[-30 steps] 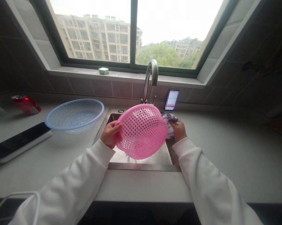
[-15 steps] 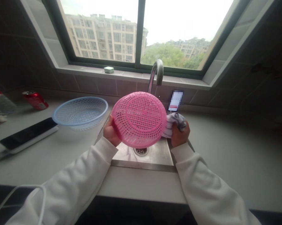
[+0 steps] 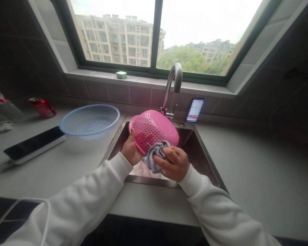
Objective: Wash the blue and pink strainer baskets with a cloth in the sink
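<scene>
A pink perforated basket [image 3: 154, 130] is held bottom-up over the steel sink [image 3: 197, 150]. My left hand [image 3: 130, 150] grips its near left rim, fingers curled round the edge. Pressed against the basket's near side is a grey-white cloth [image 3: 154, 157], bunched in my right hand [image 3: 173, 163], whose fingers are closed over it. The curved tap [image 3: 173, 85] stands just behind the basket.
A blue perforated basket [image 3: 89, 119] sits on the counter left of the sink. A dark phone [image 3: 33, 143] lies further left, with a red can [image 3: 42, 106] on its side behind. Another phone [image 3: 195, 110] leans against the wall. A green soap box [image 3: 121, 74] rests on the window sill.
The pink basket has dropped lower over the sink and turned bottom-up. My right hand has come round from its right side to its near side, pressing the cloth on it.
</scene>
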Demonstrator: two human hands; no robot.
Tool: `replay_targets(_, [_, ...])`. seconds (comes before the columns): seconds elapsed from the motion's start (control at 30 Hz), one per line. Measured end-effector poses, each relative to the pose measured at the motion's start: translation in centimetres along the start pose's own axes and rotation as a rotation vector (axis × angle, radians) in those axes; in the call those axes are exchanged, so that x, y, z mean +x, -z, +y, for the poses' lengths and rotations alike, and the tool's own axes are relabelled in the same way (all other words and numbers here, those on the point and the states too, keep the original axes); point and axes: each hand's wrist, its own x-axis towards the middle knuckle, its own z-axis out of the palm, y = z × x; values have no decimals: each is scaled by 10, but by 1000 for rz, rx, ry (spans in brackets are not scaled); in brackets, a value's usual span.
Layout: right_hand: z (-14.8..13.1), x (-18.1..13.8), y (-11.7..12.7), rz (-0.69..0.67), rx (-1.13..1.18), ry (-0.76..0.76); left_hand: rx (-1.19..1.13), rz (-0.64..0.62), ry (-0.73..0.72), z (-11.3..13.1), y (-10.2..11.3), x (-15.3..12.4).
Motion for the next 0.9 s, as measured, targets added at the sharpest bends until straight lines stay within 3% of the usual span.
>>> replay_targets(0.07, [-4, 3, -3, -54, -11, 24, 146, -72, 16, -8, -4, -7])
replay_targets(0.2, [3, 0, -5, -82, -18, -68, 620, -225, -137, -18, -11, -16])
replay_targets(0.33, [25, -12, -8, -75, 9, -232, 1187, -256, -235, -23, -12, -16])
replay_targets(0.43, [49, -23, -10, 4, 49, -445, 1387, -301, -233, -19, -9, -15])
replay_targets(0.53, [72, -34, -13, 118, 90, -726, 1294, -355, -133, -11, -4, -14])
replay_targets(0.63, [83, -40, -16, 216, 158, -975, 941, -328, -82, -6, 0, -11])
replay_targets(0.7, [81, -38, -18, 248, 244, -1050, 685, -289, -72, -6, 1, -9])
replay_targets(0.77, [70, -32, -18, 245, 316, -1021, 501, -226, -77, -8, 0, -7])
replay_targets(0.9, [43, -16, -11, 177, 440, -772, 364, -59, -123, -10, -1, -6])
